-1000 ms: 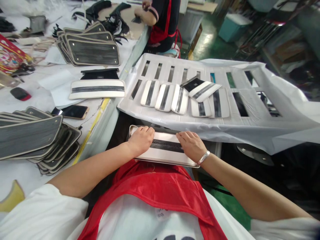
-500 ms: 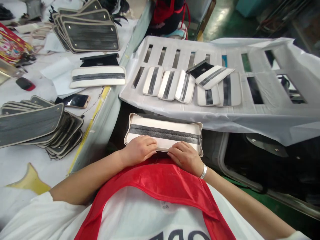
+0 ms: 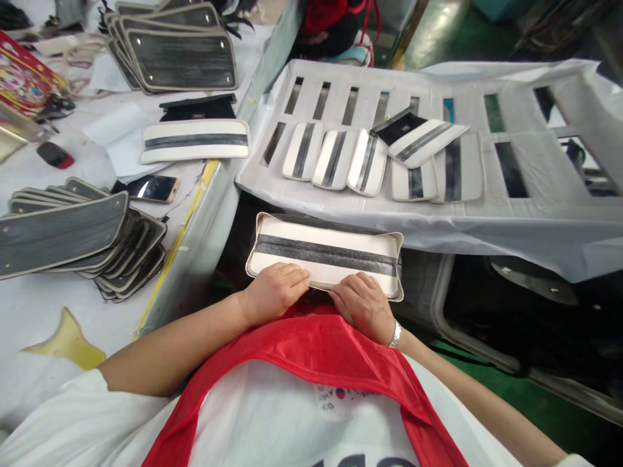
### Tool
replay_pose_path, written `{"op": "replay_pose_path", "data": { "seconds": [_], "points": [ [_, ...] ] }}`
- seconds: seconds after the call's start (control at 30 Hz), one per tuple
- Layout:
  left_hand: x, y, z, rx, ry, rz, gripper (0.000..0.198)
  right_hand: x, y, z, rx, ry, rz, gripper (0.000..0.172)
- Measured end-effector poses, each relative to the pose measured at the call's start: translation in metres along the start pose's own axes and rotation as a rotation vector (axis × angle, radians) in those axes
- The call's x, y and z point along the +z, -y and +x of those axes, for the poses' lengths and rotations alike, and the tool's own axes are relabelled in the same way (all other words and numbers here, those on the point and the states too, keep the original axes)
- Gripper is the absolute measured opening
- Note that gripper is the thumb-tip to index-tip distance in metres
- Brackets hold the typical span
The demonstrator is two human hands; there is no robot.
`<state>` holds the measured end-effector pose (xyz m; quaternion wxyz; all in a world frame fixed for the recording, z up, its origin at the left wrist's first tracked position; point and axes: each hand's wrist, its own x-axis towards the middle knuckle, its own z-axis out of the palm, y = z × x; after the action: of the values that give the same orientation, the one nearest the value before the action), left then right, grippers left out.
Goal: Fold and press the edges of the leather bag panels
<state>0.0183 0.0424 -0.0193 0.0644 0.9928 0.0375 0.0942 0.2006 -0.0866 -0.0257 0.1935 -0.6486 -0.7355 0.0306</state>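
Observation:
A cream bag panel (image 3: 326, 251) with a dark lengthwise stripe and raised stitched ends lies level in front of my red apron (image 3: 311, 344). My left hand (image 3: 277, 292) closes over its near edge left of the middle, fingers on the cream face. Farther right along that edge, my right hand (image 3: 364, 303) grips it the same way, a silver bracelet at the wrist. Both thumbs and the panel's underside are hidden.
On the left table stand stacks of dark studded panels (image 3: 63, 227), a phone (image 3: 154, 188) and another striped cream panel (image 3: 195, 140). Ahead, a slotted, grey-covered rack (image 3: 341, 198) carries several cream striped pieces (image 3: 304, 150). A dark bin (image 3: 506, 311) is at lower right.
The whole view has shifted slightly, so the tables sit a little higher and farther right. Both hands keep the same hold on the panel's near edge.

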Motion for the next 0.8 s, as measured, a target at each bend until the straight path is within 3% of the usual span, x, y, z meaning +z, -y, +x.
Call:
{"op": "replay_pose_path", "data": {
  "seconds": [0.27,0.47,0.67,0.8],
  "points": [
    [0.005,-0.001,0.001,-0.033,-0.054,-0.004,0.02,0.004,0.003,-0.003,0.026,-0.034,0.0,0.025],
    [0.001,-0.005,0.009,-0.13,-0.004,0.0,0.017,0.004,0.001,0.009,0.14,0.106,-0.054,0.03],
    [-0.001,-0.009,0.015,-0.214,0.059,-0.023,0.015,0.004,0.0,0.014,0.179,0.147,-0.061,0.026],
    [-0.001,-0.012,0.024,-0.308,0.102,0.013,0.014,0.0,0.002,0.025,0.261,0.263,-0.091,0.021]
  ]
}}
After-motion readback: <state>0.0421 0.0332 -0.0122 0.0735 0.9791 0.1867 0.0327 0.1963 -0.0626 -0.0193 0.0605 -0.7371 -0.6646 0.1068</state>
